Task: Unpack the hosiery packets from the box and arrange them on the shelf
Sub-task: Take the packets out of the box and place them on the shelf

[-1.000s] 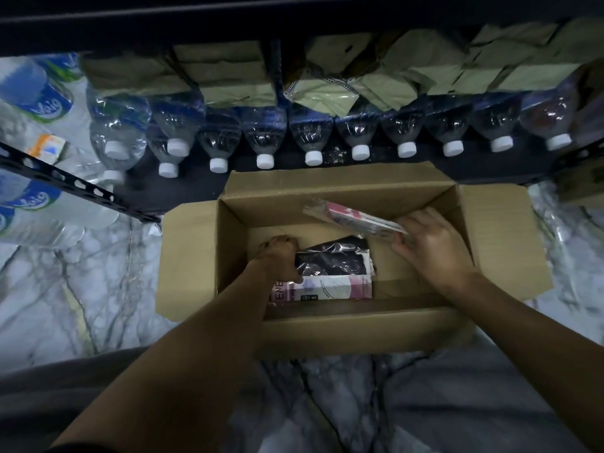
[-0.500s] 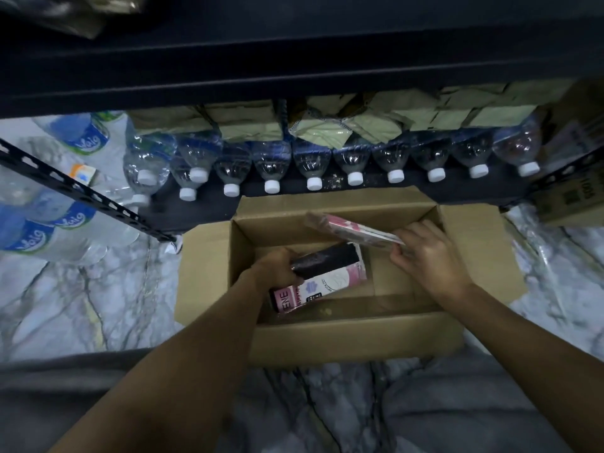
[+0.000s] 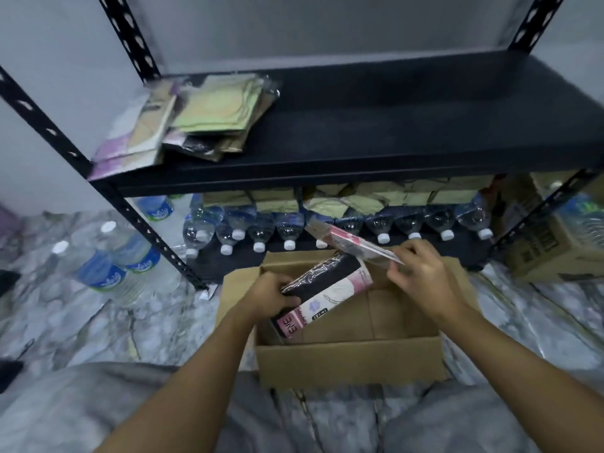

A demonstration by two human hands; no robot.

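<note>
Black-and-pink hosiery packet; pink-and-clear packet; plain brown cardboard box. Olive-green and lilac packets against the matte black shelf. Blue-labelled, white-capped bottles; grey-veined marble floor.

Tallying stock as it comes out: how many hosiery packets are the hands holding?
2. A black-and-pink packet in the left hand over the box; a flat pink packet pinched by the right hand, above it. Another could hide behind either.

My left hand curls around a black packet above the box. My right hand pinches a pink packet over the box's far edge.
</note>
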